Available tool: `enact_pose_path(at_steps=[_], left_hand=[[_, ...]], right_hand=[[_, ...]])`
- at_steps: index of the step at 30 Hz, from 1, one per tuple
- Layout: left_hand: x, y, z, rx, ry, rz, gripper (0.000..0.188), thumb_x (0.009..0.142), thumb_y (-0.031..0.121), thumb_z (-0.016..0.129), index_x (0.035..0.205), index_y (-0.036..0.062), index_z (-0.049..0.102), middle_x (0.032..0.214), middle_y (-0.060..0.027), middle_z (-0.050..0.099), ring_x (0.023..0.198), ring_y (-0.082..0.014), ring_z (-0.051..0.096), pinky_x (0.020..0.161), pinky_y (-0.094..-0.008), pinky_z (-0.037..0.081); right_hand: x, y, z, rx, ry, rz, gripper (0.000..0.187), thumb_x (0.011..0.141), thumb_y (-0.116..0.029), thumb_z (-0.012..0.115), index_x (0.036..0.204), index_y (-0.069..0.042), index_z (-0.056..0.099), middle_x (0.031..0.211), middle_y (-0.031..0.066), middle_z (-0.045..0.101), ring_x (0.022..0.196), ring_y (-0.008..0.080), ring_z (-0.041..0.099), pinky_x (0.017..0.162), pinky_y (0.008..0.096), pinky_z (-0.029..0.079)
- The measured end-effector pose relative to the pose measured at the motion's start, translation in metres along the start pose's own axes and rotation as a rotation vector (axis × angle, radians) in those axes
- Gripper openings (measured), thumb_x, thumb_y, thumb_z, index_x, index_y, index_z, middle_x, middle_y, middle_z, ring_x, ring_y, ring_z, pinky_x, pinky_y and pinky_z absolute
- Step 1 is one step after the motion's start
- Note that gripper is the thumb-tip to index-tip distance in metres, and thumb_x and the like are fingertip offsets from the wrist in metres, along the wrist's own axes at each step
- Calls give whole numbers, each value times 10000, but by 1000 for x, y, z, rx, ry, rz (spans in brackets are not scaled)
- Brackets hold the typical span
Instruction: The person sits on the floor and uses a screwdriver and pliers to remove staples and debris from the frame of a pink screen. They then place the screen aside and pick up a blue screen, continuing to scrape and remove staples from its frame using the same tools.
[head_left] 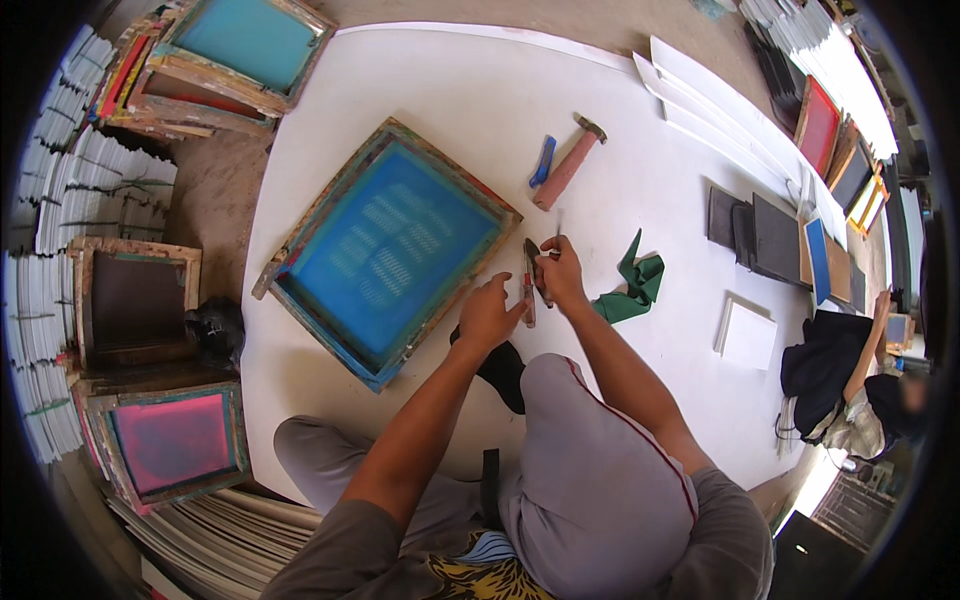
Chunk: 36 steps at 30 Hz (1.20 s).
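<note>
Between my hands is a slim tool with dark tips and a red handle [528, 290], which looks like a pair of pliers. My right hand [562, 275] is closed around its dark part, fingertips pinched together; a thin pale piece sticks up beyond the fingers, too small to name. My left hand [488, 316] is beside the red handle with its index finger stretched out and its thumb apart; whether it touches the handle is unclear. Left of the hands lies a wooden screen-printing frame [400, 250] with blue mesh. A green cloth [636, 280] lies crumpled right of my right hand.
A hammer [570, 165] and a blue utility knife [543, 162] lie farther off on the white table [420, 70]. More frames [170, 445] stand along the left. White sheets [748, 333] and dark panels [775, 240] lie right, where another person [850, 425] is.
</note>
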<state>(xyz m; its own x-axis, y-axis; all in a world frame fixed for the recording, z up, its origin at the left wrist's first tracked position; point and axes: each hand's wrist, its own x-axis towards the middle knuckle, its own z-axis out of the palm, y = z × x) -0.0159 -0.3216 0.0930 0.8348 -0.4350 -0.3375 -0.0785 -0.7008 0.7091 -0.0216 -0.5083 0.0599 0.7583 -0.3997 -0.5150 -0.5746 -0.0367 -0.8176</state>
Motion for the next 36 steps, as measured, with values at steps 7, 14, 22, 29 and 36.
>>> enact_pose_path(at_steps=[7,14,22,29,36], left_hand=[[14,-25,8,-199,13,-25,380,983,324,695,1201,14,704,998,-178,753,910,-338,725,837,-441,554],[24,-41,23,-462,65,-44,344,1013,290,669,1174,-11,709,993,-158,758,896,-259,731,832,-387,557],[34,-34,34,-571,128,-152,347,1017,291,666,1143,-32,694,988,-165,751,911,-262,726,851,-373,553],[34,-38,48,-591,93,-158,358,1022,292,664,1175,-31,689,1021,-141,739,947,-234,706,870,-361,547],[36,-27,42,-1084,9,-271,492,1018,431,688,1238,-5,626,979,-128,719,841,-250,711,796,-366,567]], right_hand=[[-14,-6,-7,-824,71,-57,463,795,-280,774,1112,17,613,989,260,736,997,420,728,858,512,571],[26,-25,-10,-593,-84,12,279,782,-227,745,811,45,689,825,239,744,814,362,762,735,467,594],[31,-3,-2,-739,-58,-92,485,751,-241,814,1128,6,635,997,220,710,972,369,722,834,473,572],[5,-8,2,-798,-33,-190,448,765,-295,830,1050,6,659,956,202,683,1002,408,696,856,486,558],[-5,-40,11,-220,-250,-36,412,896,-280,790,1126,45,683,767,145,703,617,250,702,546,356,538]])
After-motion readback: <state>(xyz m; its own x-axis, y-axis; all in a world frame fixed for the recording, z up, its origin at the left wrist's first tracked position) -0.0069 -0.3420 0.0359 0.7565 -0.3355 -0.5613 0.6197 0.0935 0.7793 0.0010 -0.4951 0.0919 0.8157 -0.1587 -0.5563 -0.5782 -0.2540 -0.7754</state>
